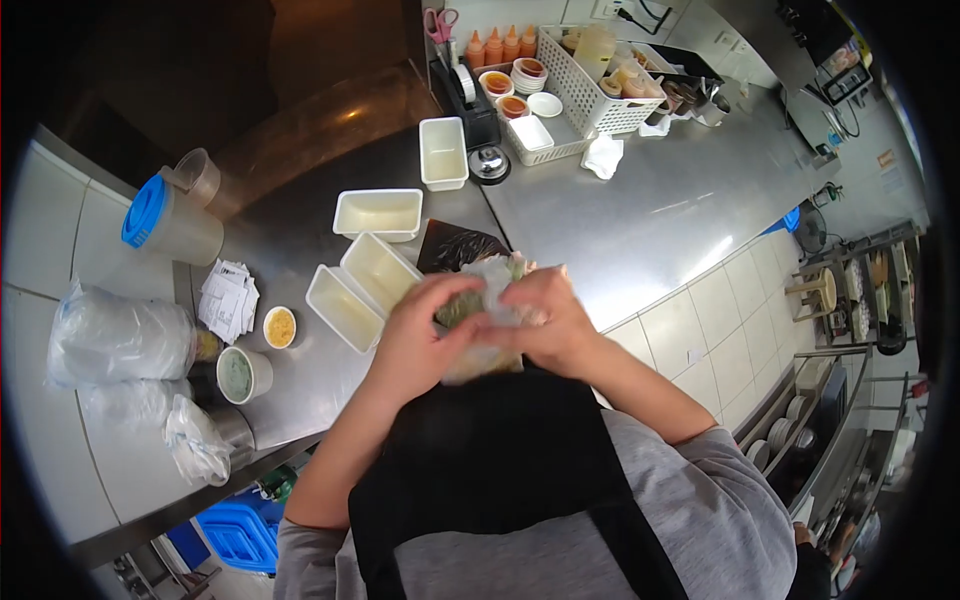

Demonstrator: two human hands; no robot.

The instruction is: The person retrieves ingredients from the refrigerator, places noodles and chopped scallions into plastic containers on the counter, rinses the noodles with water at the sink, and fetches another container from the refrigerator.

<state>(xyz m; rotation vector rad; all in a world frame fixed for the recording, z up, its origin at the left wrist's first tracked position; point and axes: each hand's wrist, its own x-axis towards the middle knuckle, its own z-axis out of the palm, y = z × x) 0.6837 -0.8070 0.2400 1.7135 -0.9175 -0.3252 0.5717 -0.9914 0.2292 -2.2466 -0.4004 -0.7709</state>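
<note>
Close in front of my black apron, both hands are wrapped round a clear plastic bag (495, 280) with greenish and pale contents that I cannot make out. My left hand (425, 330) grips its left side, fingers curled over the top. From the right, my right hand (548, 318) closes on the upper part of the same bag. Motion blur softens the fingers. Just beyond the hands lies a black plastic bag (455, 243), partly covered by them. Near my left wrist stand two white rectangular tubs, one a tilted tub (380, 272), the other a lower tub (343, 310).
Farther back stand more white tubs (378, 215), a tape dispenser (466, 100), a call bell (489, 165) and a basket of sauce cups (545, 150). Leftward are receipts (229, 300), a yellow-filled cup (280, 327), a white container (244, 375) and a blue-lidded pitcher (172, 220).
</note>
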